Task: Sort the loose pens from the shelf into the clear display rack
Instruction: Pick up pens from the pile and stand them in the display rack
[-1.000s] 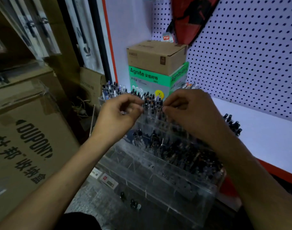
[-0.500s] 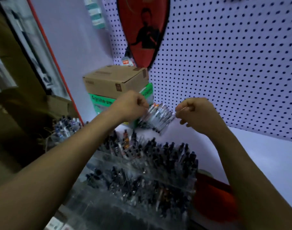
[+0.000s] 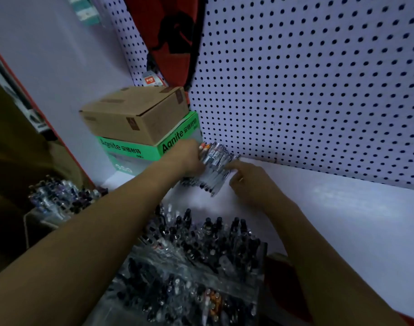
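A pile of loose pens [image 3: 215, 166] lies on the white shelf [image 3: 342, 220], in the corner by the green box. My left hand [image 3: 189, 156] reaches over from the left, and its fingers close round the pens' left ends. My right hand [image 3: 247, 178] sits at the pile's right edge, with its fingertips against the pens. How its fingers hold them is hidden. The clear display rack [image 3: 256, 288] stands below, close to me, its tiers packed with several dark-capped pens standing upright.
A brown cardboard box [image 3: 135, 114] is stacked on a green Agnite box [image 3: 154, 149] just left of the pile. White pegboard [image 3: 318, 90] forms the back wall. A second holder of pens [image 3: 60, 196] stands at the left. A red object [image 3: 280, 292] lies beside the rack.
Both hands left the rack's top row and moved up and back to the pen pile on the shelf. The view swung right and upward with them.
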Tool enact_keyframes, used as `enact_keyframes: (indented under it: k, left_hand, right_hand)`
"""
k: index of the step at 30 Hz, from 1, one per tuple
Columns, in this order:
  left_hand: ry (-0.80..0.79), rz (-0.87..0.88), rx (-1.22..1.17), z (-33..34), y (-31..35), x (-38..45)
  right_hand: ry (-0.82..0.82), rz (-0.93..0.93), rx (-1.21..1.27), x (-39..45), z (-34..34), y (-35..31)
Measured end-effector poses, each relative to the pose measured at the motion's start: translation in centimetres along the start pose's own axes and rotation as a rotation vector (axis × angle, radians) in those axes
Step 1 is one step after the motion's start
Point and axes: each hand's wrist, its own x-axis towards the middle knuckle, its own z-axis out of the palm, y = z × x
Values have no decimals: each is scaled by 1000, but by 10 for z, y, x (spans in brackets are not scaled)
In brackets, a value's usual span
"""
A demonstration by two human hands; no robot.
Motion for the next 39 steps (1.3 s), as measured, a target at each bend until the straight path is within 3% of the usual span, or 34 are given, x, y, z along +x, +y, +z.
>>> enact_keyframes:
  k: [6,17,22,33,39]
  left_hand:
    - [-36,-73,-54,6,2,2]
    - [-2,31,-73,6,6,-4]
    - [-89,32,-67,7,16,-9]
    - [-22,-64,-203,8,6,-5]
    - [49,-93,-259,4,3,-7]
  right_hand:
    - [-9,-68,-54,4,17,-4]
    - [81,-71,-30,6,23,2]
    - [100,-109,-6,4,23,3]
    - [97,-47,-57,6,24,-4]
    - [97,69,123,10,13,-5]
